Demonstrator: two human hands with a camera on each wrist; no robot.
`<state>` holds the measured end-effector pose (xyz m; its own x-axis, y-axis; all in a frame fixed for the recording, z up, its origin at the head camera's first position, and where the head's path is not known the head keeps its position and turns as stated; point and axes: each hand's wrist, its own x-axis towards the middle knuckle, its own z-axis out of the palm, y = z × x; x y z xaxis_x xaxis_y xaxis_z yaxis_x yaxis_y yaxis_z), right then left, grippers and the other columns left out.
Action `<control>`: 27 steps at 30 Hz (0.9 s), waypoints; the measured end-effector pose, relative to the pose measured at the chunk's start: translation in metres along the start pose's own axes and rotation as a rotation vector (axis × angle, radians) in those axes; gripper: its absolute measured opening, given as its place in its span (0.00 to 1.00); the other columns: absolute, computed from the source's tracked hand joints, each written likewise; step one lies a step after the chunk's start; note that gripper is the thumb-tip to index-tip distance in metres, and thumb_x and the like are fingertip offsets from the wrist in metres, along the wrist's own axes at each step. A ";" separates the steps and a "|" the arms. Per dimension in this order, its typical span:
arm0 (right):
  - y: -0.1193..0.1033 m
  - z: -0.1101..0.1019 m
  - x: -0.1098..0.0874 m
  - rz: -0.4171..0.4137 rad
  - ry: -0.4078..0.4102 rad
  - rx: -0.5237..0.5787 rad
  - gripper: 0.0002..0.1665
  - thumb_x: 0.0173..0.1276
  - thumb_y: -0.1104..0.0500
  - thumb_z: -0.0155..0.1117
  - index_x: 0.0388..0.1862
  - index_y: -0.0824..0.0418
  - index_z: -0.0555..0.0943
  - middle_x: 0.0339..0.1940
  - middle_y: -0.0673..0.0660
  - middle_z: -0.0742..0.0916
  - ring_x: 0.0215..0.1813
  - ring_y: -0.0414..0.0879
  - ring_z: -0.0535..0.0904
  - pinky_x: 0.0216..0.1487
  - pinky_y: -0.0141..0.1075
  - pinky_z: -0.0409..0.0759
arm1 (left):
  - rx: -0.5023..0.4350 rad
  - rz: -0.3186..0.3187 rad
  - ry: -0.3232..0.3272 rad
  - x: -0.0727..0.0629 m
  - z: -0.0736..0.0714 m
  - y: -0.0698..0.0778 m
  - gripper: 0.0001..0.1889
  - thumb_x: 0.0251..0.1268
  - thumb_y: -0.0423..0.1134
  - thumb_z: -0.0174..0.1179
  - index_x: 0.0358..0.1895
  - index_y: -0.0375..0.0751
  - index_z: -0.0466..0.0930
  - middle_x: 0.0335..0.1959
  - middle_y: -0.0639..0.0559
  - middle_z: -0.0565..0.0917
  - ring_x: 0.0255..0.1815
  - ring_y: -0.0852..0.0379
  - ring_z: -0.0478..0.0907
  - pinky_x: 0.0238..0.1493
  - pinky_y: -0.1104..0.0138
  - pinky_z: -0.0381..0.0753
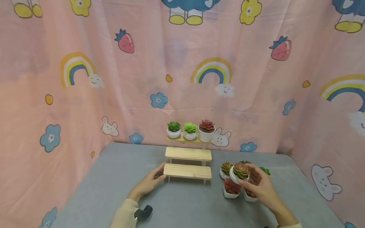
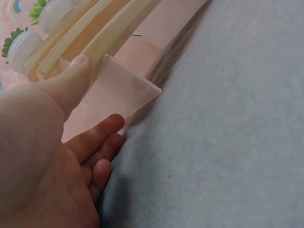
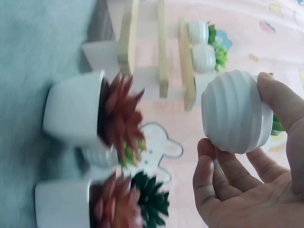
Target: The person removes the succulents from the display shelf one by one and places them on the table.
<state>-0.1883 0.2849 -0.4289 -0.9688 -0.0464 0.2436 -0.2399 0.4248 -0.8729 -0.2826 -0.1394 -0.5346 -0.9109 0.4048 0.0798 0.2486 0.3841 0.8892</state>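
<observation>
My right hand (image 1: 263, 186) holds a small potted succulent (image 1: 240, 171) with reddish-green leaves above the group at the right. In the right wrist view its ribbed white pot (image 3: 233, 113) sits between thumb and fingers. My left hand (image 1: 147, 184) grips the left end of the lowest step of a three-tier wooden display stand (image 1: 187, 171). In the left wrist view the thumb touches the board's end, while the other fingers curl beside the clear leg (image 2: 116, 90). On the top tier stand a dark green succulent (image 1: 174, 127), a light green one (image 1: 190, 128) and a red one (image 1: 207, 126).
Below and around my right hand stand several more potted succulents, among them a red one (image 1: 231, 186), a yellowish-brown one (image 1: 226, 168) and a green one (image 1: 265, 170). A pink patterned curtain (image 1: 182, 110) hangs behind the grey table (image 1: 114, 167).
</observation>
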 end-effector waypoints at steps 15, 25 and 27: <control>0.033 -0.048 -0.018 0.085 0.058 -0.134 0.37 0.72 0.60 0.66 0.72 0.73 0.63 0.48 0.19 0.74 0.50 0.16 0.73 0.44 0.18 0.77 | -0.029 -0.007 0.000 0.001 0.000 0.003 0.34 0.78 0.48 0.54 0.81 0.46 0.54 0.72 0.37 0.73 0.72 0.37 0.70 0.73 0.38 0.64; 0.055 -0.070 -0.028 0.103 0.132 -0.165 0.34 0.71 0.60 0.67 0.70 0.71 0.66 0.46 0.19 0.74 0.48 0.15 0.73 0.43 0.15 0.75 | -0.015 -0.012 -0.002 0.002 0.000 0.002 0.35 0.79 0.48 0.53 0.82 0.45 0.52 0.72 0.36 0.73 0.73 0.37 0.69 0.74 0.39 0.64; 0.060 -0.075 -0.030 0.129 0.133 -0.167 0.35 0.71 0.59 0.68 0.70 0.72 0.65 0.46 0.19 0.74 0.47 0.14 0.72 0.43 0.16 0.77 | -0.020 -0.005 -0.005 0.001 0.000 0.002 0.34 0.79 0.47 0.53 0.82 0.44 0.52 0.72 0.36 0.73 0.72 0.37 0.70 0.73 0.38 0.64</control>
<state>-0.1692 0.3793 -0.4569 -0.9713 0.1326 0.1977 -0.0902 0.5635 -0.8212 -0.2834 -0.1383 -0.5325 -0.9106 0.4067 0.0732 0.2373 0.3694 0.8985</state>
